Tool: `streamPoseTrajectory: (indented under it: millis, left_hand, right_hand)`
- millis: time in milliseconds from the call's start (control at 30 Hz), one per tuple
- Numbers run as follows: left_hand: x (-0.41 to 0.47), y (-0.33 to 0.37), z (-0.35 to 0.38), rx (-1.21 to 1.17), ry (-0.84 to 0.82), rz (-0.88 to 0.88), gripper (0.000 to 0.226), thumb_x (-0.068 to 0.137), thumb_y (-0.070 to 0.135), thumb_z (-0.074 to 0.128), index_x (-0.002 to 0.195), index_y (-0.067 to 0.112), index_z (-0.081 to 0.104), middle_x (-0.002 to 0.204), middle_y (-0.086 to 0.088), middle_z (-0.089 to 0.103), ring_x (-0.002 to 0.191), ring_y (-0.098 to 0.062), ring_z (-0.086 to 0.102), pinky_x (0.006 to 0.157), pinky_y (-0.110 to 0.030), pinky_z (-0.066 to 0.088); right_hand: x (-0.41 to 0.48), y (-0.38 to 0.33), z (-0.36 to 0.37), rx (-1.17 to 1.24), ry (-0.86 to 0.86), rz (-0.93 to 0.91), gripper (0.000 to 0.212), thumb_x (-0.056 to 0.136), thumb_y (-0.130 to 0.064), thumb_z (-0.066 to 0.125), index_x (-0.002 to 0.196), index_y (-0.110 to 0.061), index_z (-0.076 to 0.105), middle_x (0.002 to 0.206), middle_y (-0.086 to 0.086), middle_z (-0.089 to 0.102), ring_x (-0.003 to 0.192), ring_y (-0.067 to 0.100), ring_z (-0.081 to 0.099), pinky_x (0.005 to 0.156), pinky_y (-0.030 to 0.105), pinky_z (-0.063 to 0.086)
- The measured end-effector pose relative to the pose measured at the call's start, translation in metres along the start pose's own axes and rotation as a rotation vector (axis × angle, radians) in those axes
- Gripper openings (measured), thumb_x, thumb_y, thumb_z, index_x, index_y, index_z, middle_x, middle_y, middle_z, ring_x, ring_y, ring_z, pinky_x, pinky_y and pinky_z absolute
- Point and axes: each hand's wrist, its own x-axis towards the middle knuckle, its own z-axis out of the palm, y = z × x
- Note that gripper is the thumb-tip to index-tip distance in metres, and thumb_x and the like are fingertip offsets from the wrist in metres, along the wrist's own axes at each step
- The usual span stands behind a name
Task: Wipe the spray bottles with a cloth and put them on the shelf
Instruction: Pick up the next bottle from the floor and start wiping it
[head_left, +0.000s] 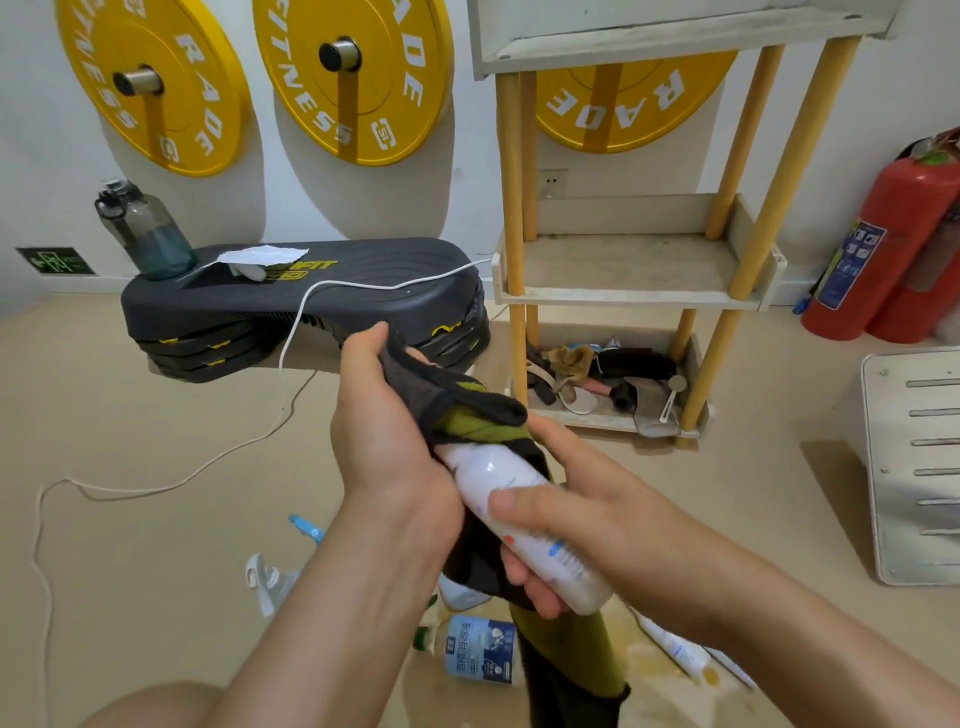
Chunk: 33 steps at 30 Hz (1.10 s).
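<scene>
Right, head view, centre of frame: the left hand bunches the dark cloth over the top end of the white spray bottle, fingers curled into the fabric. The right hand wraps the bottle's body, thumb pressed on top, fingers curled beneath. Wiping step, by the look of it. The next move calls for freeing the cloth, then carrying the bottle up and right to the shelf. More bottles lie on the floor at the bottom of the frame.
</scene>
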Motion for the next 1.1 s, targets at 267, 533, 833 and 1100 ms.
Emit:
streamPoseTrajectory:
  millis: [267,533,833,1100]
  left_hand:
    - [0.006,0.014,0.004,-0.01,0.014,0.161,0.043,0.093,0.019,0.055,0.05,0.021,0.055,0.049,0.006,0.054,0.044,-0.01,0.053,0.049,-0.02,0.046]
    - [0.02,0.013,-0.012,0.216,-0.104,-0.146,0.036,0.103,0.027,0.048,0.122,0.001,0.064,0.115,-0.017,0.072,0.105,-0.028,0.07,0.097,-0.045,0.052]
    - [0.005,0.001,-0.013,0.395,-0.4,-0.036,0.033,0.096,0.021,0.053,0.119,0.0,0.066,0.113,-0.013,0.071,0.106,-0.023,0.067,0.093,-0.034,0.053]
    - [0.017,-0.005,-0.015,1.155,-0.424,0.574,0.029,0.084,0.042,0.054,0.063,0.022,0.056,0.055,0.014,0.053,0.054,-0.001,0.046,0.053,-0.018,0.037]
  right_hand:
    - [-0.007,-0.007,-0.019,0.37,-0.353,0.3,0.057,0.074,-0.042,0.076,0.114,-0.008,0.056,0.063,0.015,0.06,0.035,0.015,0.052,0.035,0.018,0.04]
    - [-0.011,-0.023,-0.028,0.057,0.004,-0.005,0.042,0.093,-0.046,0.061,0.105,-0.005,0.061,0.072,0.02,0.06,0.045,0.023,0.052,0.045,0.027,0.046]
    - [-0.002,-0.007,-0.008,-0.288,0.353,-0.209,0.028,0.1,-0.042,0.046,0.093,-0.019,0.06,0.061,0.005,0.06,0.044,0.027,0.054,0.049,0.036,0.046]
    - [-0.02,-0.017,-0.007,-0.599,0.308,-0.226,0.03,0.091,-0.059,0.054,0.101,-0.032,0.06,0.071,-0.005,0.064,0.054,0.014,0.058,0.052,0.034,0.048]
